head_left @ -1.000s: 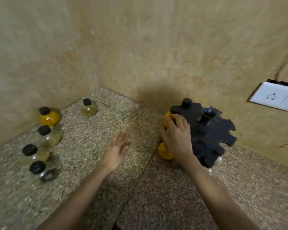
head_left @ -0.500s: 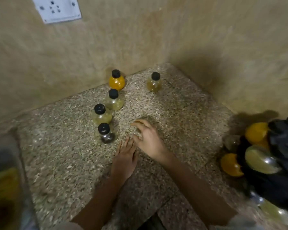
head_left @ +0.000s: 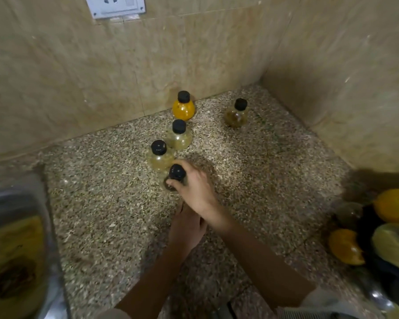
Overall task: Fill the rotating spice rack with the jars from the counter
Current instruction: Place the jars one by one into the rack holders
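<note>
**A:** Right, head view. Where's the jar relative to the fingers?

**B:** Right hand (head_left: 197, 192) is wrapped round the nearest jar (head_left: 175, 178) on the counter (head_left: 101, 203). Fingers curl over its far side, thumb on the near side, just below the black cap. Jar is upright, base on the granite. Fingers closed on it, grasping.

**A:** Left hand?

**B:** Left hand (head_left: 186, 229) lies under the right wrist, mostly hidden. Looks flat on the counter, holding nothing that I can see. Can't tell how its fingers are set.

**A:** Other jars?

**B:** Four more, all upright, black caps. Pale jar (head_left: 160, 156) just behind the held one, touching or nearly touching it. Second pale jar (head_left: 179, 136) just behind that. Orange jar (head_left: 183, 106) at the back, close to the wall. Olive-brown jar (head_left: 236, 113) stands apart to the right, near the corner.

**A:** Contents?

**B:** Orange one is full of orange powder. Pale two hold something yellowish, partly filled. Held jar looks dark inside, too blurred to name.

**A:** Rack?

**B:** Spice rack (head_left: 378, 240) at the right edge, black, cropped and blurred. Round jars already sit in it: two orange, at least two pale green.

**A:** Anything else?

**B:** Steel sink (head_left: 16, 199) at lower left. Socket plate (head_left: 115, 5) on the wall at top.
</note>
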